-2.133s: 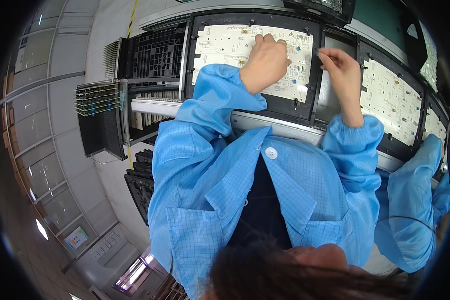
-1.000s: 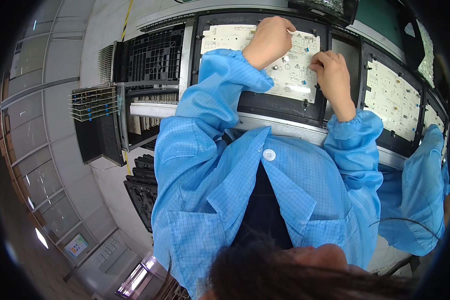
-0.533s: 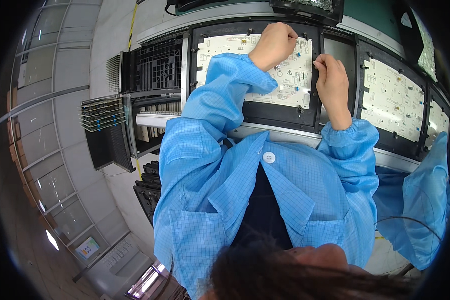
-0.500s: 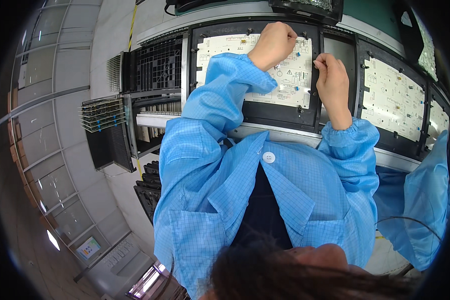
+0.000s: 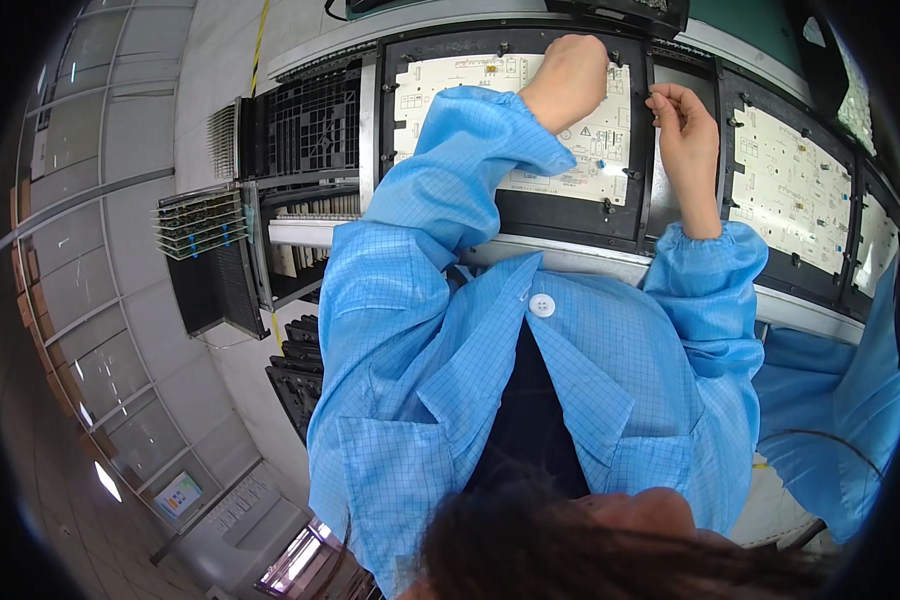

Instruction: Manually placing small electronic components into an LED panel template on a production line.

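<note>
A white circuit board [image 5: 440, 80] with printed markings and a few small parts lies in a black frame [image 5: 535, 212] in front of me. Over its right half bends my left hand [image 5: 573, 82], curled, with its fingertips mostly hidden beneath it. Just right of that frame, above the gap before the neighbouring one, my right hand [image 5: 688, 135] is raised with thumb and forefinger drawn together. Whatever either hand holds, if anything, is too small or hidden to make out. A blue component [image 5: 601, 164] stands on the board below my left hand.
A second white board [image 5: 790, 190] in a black frame sits to the right on the same rail line. At left are a black slotted rack [image 5: 310, 125] and a stack of green boards [image 5: 202, 225]. Blue cloth [image 5: 840, 400] shows at the right, and a dark bin [image 5: 630, 14] at the far edge.
Both hands have shifted a little right and away from me. My left hand's fingers have turned under and are less visible. The framed boards appear slightly further right in view.
</note>
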{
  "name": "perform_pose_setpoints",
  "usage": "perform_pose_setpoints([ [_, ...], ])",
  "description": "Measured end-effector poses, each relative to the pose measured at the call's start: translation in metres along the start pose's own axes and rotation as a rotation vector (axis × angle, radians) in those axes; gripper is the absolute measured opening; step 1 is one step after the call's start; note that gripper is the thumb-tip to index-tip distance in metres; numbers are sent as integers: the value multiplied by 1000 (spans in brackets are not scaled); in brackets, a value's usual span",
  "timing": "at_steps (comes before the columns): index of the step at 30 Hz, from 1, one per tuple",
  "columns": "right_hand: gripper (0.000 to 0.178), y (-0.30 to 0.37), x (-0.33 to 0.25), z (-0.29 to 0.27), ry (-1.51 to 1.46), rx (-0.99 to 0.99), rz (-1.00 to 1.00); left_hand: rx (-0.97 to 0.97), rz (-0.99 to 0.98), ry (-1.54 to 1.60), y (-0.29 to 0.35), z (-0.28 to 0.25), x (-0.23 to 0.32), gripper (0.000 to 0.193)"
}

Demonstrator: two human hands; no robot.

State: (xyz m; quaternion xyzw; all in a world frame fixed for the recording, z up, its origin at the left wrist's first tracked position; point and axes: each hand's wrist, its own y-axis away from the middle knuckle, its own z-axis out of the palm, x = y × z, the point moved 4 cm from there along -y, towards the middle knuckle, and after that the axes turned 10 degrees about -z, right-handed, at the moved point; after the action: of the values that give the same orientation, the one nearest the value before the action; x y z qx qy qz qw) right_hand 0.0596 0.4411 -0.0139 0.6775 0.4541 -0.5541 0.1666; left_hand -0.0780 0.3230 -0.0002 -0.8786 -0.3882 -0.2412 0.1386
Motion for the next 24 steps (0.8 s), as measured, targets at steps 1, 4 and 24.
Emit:
perform_pose_setpoints([
  [1,17,-4,1,3,54,-58,5,-25,-2,-5,1,0,-2,17],
  [4,17,-20,-1,9,175,-150,-11,32,35,78,20,-23,1,20],
  [24,26,-77,7,35,593,-262,38,-14,-72,224,84,-31,-24,16],
])
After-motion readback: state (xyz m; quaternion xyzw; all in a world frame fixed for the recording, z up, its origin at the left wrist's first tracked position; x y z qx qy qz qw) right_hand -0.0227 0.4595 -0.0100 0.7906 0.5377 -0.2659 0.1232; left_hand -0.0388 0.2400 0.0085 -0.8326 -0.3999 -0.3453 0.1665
